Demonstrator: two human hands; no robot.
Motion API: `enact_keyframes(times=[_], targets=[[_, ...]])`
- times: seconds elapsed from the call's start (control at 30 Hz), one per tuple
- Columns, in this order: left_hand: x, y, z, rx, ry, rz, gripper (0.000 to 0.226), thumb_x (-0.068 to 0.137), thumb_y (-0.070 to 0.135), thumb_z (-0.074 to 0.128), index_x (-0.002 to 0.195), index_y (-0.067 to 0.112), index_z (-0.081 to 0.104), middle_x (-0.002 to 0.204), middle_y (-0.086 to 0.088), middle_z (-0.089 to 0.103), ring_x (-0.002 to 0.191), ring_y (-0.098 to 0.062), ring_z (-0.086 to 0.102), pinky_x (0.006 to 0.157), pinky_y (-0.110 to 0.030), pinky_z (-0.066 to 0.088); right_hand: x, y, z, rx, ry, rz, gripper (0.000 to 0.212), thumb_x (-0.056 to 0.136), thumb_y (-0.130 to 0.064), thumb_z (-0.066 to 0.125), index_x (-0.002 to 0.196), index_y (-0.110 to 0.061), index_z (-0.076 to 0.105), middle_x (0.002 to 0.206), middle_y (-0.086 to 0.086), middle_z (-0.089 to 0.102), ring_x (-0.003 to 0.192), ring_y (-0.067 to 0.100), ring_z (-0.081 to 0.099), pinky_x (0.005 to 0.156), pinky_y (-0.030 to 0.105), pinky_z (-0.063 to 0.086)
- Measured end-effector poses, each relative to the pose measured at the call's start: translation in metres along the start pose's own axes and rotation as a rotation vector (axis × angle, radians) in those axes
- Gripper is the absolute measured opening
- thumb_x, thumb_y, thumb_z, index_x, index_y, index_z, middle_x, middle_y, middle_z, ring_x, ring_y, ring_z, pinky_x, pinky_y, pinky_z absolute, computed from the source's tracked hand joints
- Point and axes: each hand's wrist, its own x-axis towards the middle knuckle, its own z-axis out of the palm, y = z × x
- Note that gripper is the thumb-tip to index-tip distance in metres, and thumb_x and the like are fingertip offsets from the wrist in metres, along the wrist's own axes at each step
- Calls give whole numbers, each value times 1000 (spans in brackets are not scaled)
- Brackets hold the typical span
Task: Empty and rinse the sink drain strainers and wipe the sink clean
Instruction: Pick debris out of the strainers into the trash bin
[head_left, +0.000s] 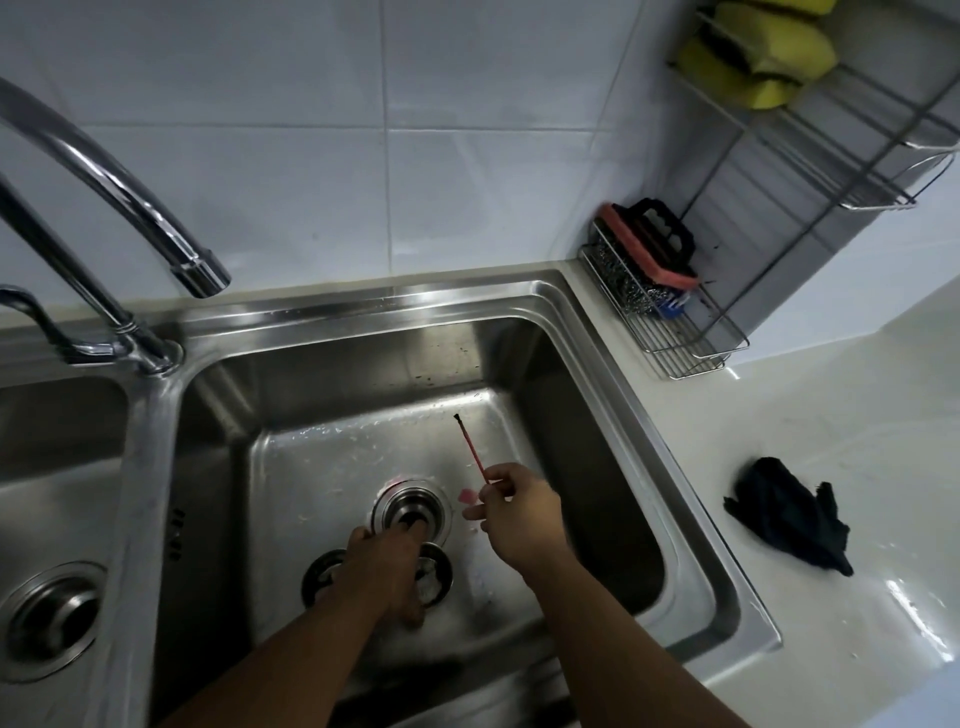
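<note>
**Right basin**: stainless steel. Its floor is flecked with pale scraps and water drops, and there are dark specks on the far wall. We judge it not yet wiped.

**Drain opening**: in the middle of the basin floor, with no strainer seated in it.

**Strainer**: lifted out and lying on the basin floor just near of the drain opening, half hidden under the left hand. Pale debris shows in it, so we judge it neither emptied nor rinsed.

**Left hand**: lies over the strainer, with one fingertip reaching into the drain opening. We cannot tell whether the other fingers grip anything.

**Right hand**: just right of the drain opening. Thumb and forefinger pinch the near end of a thin red stick – its dark tuft points at the far wall.

**Pink scrap**: on the basin floor between the drain opening and the right hand.

**Second strainer**: seated in the left basin's drain. We count it as still to do.

**Dark cloth**: crumpled on the counter to the right, well apart from the basin.

**Tap**: its spout hangs over the far left corner, and we see no water running.

**Wire rack**: in the far right corner, holding scouring pads, with yellow sponges on a shelf above.

**Progress**: early – one strainer is out, and emptying, rinsing and wiping all remain.
</note>
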Motion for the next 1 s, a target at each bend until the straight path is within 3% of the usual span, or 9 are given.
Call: enact_keyframes(times=[0.1, 0.2, 0.27, 0.37, 0.5, 0.67, 0.83, 1.0], targets=[[-2, -1, -3, -1, 6, 16, 99, 51, 51, 86, 135, 30, 38, 138, 5, 50, 124, -20, 54, 102, -40, 33, -1, -9, -5, 21, 48, -49, 19, 100, -9, 53, 116, -15, 63, 82, -2, 71, 74, 11, 76, 79, 37, 63], [-1, 0, -14, -8, 44, 39, 104, 49, 58, 83, 139, 30, 39, 142, 6, 48, 127, -19, 51, 103, -39, 34, -3, -25, -14, 85, 91, -83, 21, 102, -11, 53, 120, -17, 60, 90, -4, 70, 72, 7, 75, 59, 20, 59], [2, 3, -28, -50, 77, 63, 101, 50, 58, 81, 139, 31, 40, 141, 8, 49, 124, -18, 51, 103, -37, 34, -4, -35, -23, 123, 119, -102, 21, 102, -12, 53, 122, -16, 60, 99, -3, 70, 74, 3, 74, 55, 14, 56], [7, 18, -60, -59, 123, 107, 102, 55, 61, 79, 142, 30, 36, 139, 8, 48, 122, -17, 50, 104, -36, 33, -5, -47, -42, 117, 182, -165, 20, 102, -15, 54, 121, -18, 60, 93, -4, 73, 76, 0, 73, 66, 18, 58], [17, 48, -108, -41, 189, 171, 106, 60, 64, 79, 148, 27, 32, 145, 7, 45, 130, -17, 46, 107, -38, 29, -4, -63, -74, 209, 325, -224, 13, 98, -14, 59, 109, -21, 63, 82, -4, 74, 69, 3, 74, 68, 26, 62], [25, 81, -143, -35, 273, 249, 101, 56, 61, 84, 141, 29, 40, 141, 6, 51, 127, -18, 50, 98, -39, 30, 2, -77, -118, 275, 565, -282, 7, 96, -12, 60, 94, -18, 63, 72, -4, 73, 63, 10, 75, 63, 32, 60], [25, 89, -143, -2, 266, 259, 100, 57, 62, 83, 140, 28, 40, 142, 7, 49, 129, -17, 48, 97, -40, 29, 13, -78, -156, 302, 701, -211, 11, 97, -9, 57, 89, -14, 63, 79, 6, 74, 60, 9, 74, 67, 37, 63], [22, 76, -131, -22, 207, 206, 100, 57, 61, 83, 140, 29, 39, 135, 9, 52, 123, -15, 51, 101, -40, 31, 29, -76, -174, 294, 779, -164, 12, 96, -8, 55, 88, -14, 63, 81, 4, 73, 57, 8, 74, 69, 40, 64]])
